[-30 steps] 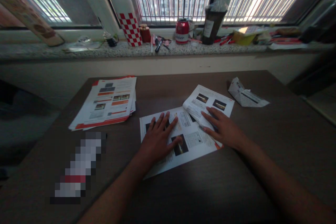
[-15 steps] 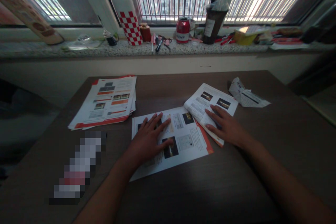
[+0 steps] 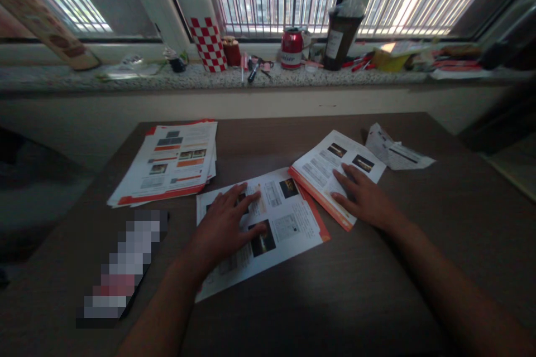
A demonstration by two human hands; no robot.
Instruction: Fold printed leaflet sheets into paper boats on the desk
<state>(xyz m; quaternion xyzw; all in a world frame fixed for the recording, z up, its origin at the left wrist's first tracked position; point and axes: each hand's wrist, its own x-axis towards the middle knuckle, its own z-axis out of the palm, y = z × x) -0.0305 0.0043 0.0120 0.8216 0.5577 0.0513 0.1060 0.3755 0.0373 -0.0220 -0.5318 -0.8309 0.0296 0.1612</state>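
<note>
My left hand (image 3: pixel 226 223) lies with spread fingers on a printed sheet (image 3: pixel 293 228) with dark photos, text and an orange edge strip. To its right, my right hand (image 3: pixel 366 198) rests with fingers apart on a smaller, folded-looking printed paper (image 3: pixel 318 167) with two dark photos and an orange border. That paper's near left corner meets the upper right part of the sheet. Farther left is a stack of printed pages (image 3: pixel 167 162) with red edges, which neither hand touches.
A blurred-out flat object (image 3: pixel 123 268) lies on the table's left. Crumpled paper (image 3: pixel 397 150) sits at the back right. Along the windowsill (image 3: pixel 154 81) stand a checkered bottle (image 3: pixel 208 39), a red can (image 3: pixel 292 47), a dark cup (image 3: pixel 341 36) and small clutter.
My left hand and the sheet under it have slid left and slightly nearer. The right paper has shifted a little right and lies flatter, its orange border now showing. The crumpled paper has moved slightly right.
</note>
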